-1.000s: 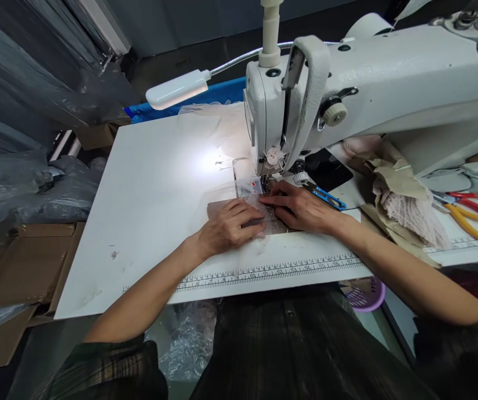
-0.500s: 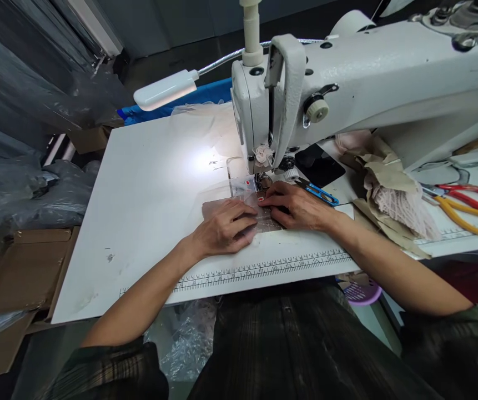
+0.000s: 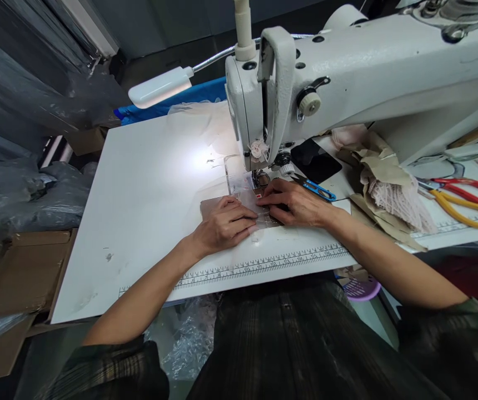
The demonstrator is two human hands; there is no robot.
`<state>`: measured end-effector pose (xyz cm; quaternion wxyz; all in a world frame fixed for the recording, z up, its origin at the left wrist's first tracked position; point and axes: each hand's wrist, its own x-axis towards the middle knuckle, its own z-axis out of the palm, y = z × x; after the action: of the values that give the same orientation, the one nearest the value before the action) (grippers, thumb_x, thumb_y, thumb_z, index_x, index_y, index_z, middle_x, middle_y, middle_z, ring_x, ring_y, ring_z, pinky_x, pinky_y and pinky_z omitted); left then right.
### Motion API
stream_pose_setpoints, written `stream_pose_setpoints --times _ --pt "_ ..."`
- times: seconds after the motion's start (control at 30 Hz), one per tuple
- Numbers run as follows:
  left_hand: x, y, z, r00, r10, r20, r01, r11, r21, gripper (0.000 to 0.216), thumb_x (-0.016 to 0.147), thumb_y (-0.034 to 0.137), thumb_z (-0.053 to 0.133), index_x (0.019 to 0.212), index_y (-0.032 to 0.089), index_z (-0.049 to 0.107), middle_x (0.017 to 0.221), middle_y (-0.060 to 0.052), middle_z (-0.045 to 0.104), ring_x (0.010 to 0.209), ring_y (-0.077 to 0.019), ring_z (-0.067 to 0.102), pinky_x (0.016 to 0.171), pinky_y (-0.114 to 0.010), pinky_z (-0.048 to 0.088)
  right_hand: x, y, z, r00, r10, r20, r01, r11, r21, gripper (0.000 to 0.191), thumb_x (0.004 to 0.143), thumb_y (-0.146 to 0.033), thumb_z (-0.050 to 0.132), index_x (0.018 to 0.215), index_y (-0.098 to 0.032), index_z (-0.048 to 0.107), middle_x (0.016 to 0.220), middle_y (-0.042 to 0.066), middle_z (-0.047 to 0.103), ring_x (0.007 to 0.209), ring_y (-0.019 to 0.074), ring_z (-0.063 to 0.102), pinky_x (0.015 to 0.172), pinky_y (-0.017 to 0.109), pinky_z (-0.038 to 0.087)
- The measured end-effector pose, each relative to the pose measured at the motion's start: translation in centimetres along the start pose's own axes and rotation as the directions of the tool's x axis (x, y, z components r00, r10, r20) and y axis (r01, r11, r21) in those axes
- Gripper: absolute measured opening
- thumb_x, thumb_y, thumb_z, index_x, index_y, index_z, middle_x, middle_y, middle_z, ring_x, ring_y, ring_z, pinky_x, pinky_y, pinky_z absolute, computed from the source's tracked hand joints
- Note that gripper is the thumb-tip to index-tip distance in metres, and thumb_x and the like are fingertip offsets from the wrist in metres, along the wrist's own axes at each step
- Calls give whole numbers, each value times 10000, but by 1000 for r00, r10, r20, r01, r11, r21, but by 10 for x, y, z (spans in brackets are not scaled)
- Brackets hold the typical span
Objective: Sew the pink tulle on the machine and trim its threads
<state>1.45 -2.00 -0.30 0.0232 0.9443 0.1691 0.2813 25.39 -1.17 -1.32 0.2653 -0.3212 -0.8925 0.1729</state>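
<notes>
**Sheer fabric was in place at the needle, work seemingly unfinished**

The sheer fabric (image 3: 247, 203) lay just before the presser foot (image 3: 258, 179), over a brownish plate (image 3: 211, 207). Finished stitches could not be made out; probably the part under the hands was left to sew. The left hand (image 3: 225, 225) rested flattened on it, unclenched. The right hand (image 3: 292, 203) touched it with bent fingers; whether they pinched, I could not tell. Further right lay blue thread snips (image 3: 321, 191).

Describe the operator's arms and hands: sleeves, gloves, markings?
Left hand and right hand are bare: no gloves, rings or watch visible. Forearms are uncovered too. Left sleeve is dark with faint tan plaid lines, ending around the elbow; right sleeve is also dark, its pattern barely readable.
</notes>
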Motion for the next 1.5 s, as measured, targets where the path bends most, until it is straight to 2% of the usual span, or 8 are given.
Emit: stream_pose_setpoints --times 0.2,0.4,0.83,1.03,1.27,1.5 --pt "1 1 -6 994 68 84 -72 996 44 94 884 262 640 871 189 698 942 -28 762 818 -158 698 877 -394 521 0 -2 2 1000 -15 -5 14 998 -53 328 854 -152 520 1106 -173 728 1110 131 634 1046 263 603 923 436 527" --pt "1 1 -8 992 121 31 -123 985 119 68 843 183 637 791 180 680 918 -23 761 763 -146 682 873 -394 530 0 -5 3 999 -25 -37 23 998 -60 339 866 -144 502 1127 -166 716 1089 127 639 1037 253 592 926 424 525" --pt "0 0 -5 987 153 52 -158 982 104 79 848 189 625 804 183 690 940 -47 755 775 -171 673 780 -388 551 1 -8 1 1000 -4 -4 4 998 -62 360 869 -137 498 1132 -235 722 1122 106 627 1067 242 581 959 417 509" --pt "0 0 -5 987 153 58 -158 982 105 99 866 209 613 812 191 694 923 -36 756 769 -164 676 768 -379 557 -5 -6 -2 997 82 -8 -82 997 10 378 904 -162 495 1228 -214 683 1092 106 623 960 221 619 912 391 520" --pt "0 -1 -6 986 165 15 -166 981 101 65 856 218 641 849 184 695 933 -39 761 780 -164 687 794 -383 561 -7 -6 -4 998 55 33 -54 998 -12 370 875 -136 512 1169 -226 719 1066 101 609 936 222 610 893 389 521" --pt "0 -2 -5 987 155 42 -159 983 88 89 866 229 625 840 188 699 933 -43 758 781 -167 682 795 -389 555 -7 -6 -3 998 51 23 -51 998 -37 366 861 -127 505 1125 -223 739 1037 102 596 923 223 604 881 385 529"
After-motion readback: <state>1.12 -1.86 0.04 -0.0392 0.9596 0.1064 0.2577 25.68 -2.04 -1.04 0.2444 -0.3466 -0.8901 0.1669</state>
